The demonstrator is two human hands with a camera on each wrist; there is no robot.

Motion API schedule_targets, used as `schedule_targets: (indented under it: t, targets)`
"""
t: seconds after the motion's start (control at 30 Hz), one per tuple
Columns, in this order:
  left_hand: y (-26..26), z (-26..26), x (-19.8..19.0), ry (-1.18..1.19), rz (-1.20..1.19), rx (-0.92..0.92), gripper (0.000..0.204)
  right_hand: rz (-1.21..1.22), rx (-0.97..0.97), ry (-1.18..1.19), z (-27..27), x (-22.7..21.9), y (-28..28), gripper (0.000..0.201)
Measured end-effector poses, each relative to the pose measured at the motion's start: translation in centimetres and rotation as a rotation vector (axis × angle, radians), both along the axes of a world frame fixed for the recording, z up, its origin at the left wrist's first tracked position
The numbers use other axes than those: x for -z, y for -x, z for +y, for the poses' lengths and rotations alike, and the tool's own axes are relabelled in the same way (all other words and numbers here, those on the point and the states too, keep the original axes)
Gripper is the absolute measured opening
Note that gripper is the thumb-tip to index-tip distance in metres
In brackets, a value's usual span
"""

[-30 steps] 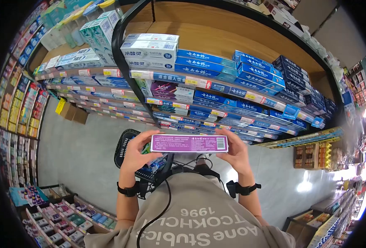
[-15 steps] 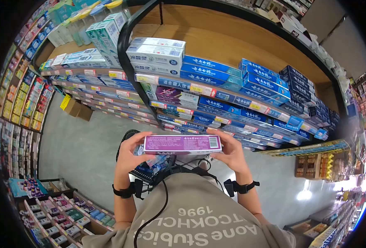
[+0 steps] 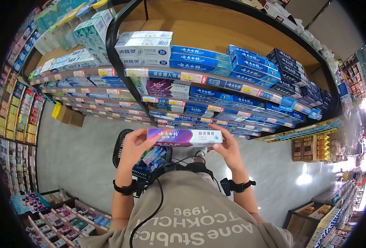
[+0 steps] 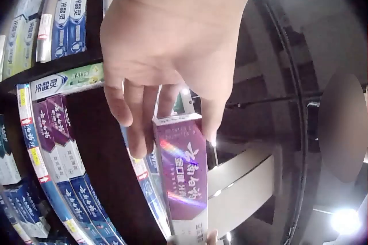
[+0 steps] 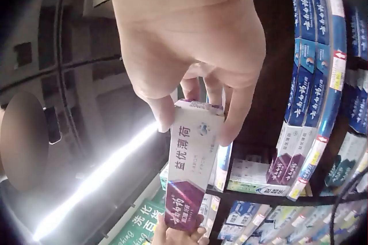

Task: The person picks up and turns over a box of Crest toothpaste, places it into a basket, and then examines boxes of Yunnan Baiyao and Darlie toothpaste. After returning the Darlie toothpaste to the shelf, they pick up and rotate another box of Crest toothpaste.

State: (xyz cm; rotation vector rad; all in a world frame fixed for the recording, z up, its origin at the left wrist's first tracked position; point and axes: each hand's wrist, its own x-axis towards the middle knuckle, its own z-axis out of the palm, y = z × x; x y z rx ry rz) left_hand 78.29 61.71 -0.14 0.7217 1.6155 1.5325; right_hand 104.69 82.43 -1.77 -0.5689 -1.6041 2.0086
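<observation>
Head view: a stocked shelf [image 3: 216, 29] spanned the background; a basket [image 3: 117, 152] showed lower, partly behind the left hand [image 3: 132, 149]. This hand and the right hand [image 3: 228, 149] each pinched one end of a purple box [image 3: 185, 137], held crosswise between them.

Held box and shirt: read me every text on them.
"云南白药" on the held box, purple part.
"益优薄荷" on its white part.
"金口健" on purple.
"Aone Stubics" on the shirt.
"TCOKHCL", end unclear, same shirt.
"1996", same shirt.
Finer box print: too small to read.
</observation>
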Motion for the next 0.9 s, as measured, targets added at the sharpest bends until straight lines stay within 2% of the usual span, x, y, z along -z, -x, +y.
schedule_targets:
  t: [0.03,0.07,0.13,0.4,0.5,0.7,0.9]
  targets:
    - [-0.2,0.1,-0.1,0.022,0.058,-0.014,0.031,-0.009,0.007,0.024,-0.3,0.0,0.0,0.061]
    - [0.1,-0.3,0.6,0.026,0.048,-0.001,0.031,-0.017,0.014,0.047,-0.5,0.0,0.0,0.064]
    - [0.6,-0.7,2.3,0.029,0.030,0.028,0.034,-0.047,0.027,0.052,-1.0,-0.2,0.1,0.066]
    - [0.3,-3.3,3.6,0.001,-0.151,-0.003,0.046,-0.116,-0.108,0.157,-2.5,-1.2,0.1,0.071]
    - [0.4,-4.0,4.3,0.002,-0.160,-0.019,0.049,-0.111,-0.122,0.050,-3.0,-1.1,0.9,0.073]
    - [0.0,-5.2,5.5,-0.002,-0.164,-0.033,0.054,-0.172,-0.159,0.020,-3.2,-0.9,0.7,0.071]
    - [-0.3,-5.6,7.5,-0.122,-0.149,0.022,0.038,-0.166,-0.122,0.084,-3.1,-0.2,-0.4,0.069]
